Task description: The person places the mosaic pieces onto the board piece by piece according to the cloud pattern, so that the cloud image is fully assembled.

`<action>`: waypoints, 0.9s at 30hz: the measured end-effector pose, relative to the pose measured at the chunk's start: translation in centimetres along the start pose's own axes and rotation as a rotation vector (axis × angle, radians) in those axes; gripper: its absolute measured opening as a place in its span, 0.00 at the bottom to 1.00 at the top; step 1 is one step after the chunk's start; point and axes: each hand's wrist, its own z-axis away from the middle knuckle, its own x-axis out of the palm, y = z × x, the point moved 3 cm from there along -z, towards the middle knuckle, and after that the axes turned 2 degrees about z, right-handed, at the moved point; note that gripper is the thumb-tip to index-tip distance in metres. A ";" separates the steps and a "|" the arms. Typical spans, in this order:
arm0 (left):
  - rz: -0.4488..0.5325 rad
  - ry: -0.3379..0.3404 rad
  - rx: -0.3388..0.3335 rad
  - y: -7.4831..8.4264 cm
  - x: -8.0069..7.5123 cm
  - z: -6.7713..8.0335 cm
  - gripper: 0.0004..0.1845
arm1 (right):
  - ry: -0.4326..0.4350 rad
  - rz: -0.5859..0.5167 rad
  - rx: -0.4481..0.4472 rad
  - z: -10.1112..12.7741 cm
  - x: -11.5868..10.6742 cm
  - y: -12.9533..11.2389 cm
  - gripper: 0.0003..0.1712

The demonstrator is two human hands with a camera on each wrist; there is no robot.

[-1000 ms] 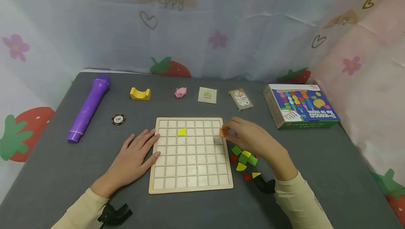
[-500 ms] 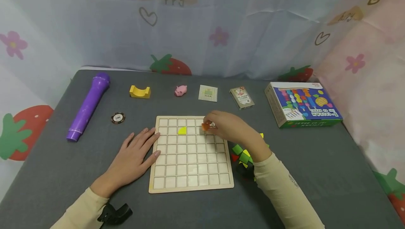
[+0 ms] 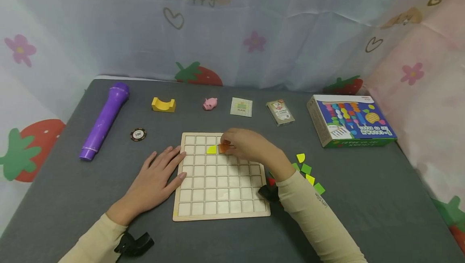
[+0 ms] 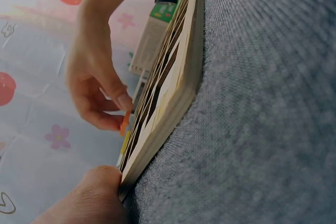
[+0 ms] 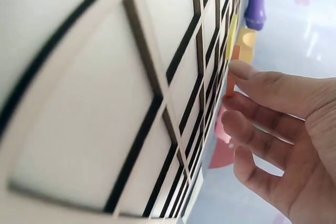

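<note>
A wooden grid board (image 3: 221,215) lies flat on the table. My left hand (image 3: 150,188) rests at its left edge, fingers straight and spread, with the thumb on the rim. My right hand (image 3: 250,146) pinches a small orange square tile (image 3: 223,148) between thumb and index finger, over the second row from the back. In the right wrist view the orange tile (image 5: 237,52) stands on edge at the fingertips, its other fingers loosely bent. A yellow quarter-round tile (image 3: 211,150) sits in a cell directly left of it.
Green tiles (image 3: 306,169), yellow tiles (image 3: 300,158) and a red tile (image 3: 271,181) lie right of the board, partly behind the right forearm. Along the back are a purple microphone (image 3: 105,119), yellow arch block (image 3: 163,105), pink pig (image 3: 210,104), pattern card (image 3: 241,107), card box (image 3: 280,112) and game box (image 3: 352,121). A poker chip (image 3: 138,134) lies left.
My right hand has carried the orange tile leftward from the board's right edge to beside the yellow tile. The left hand has stayed at the board's left edge.
</note>
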 end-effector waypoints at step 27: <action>-0.003 0.024 0.010 0.2 -0.3 0.1 0.32 | 0.002 0.011 0.022 -0.3 0.6 -0.6 0.10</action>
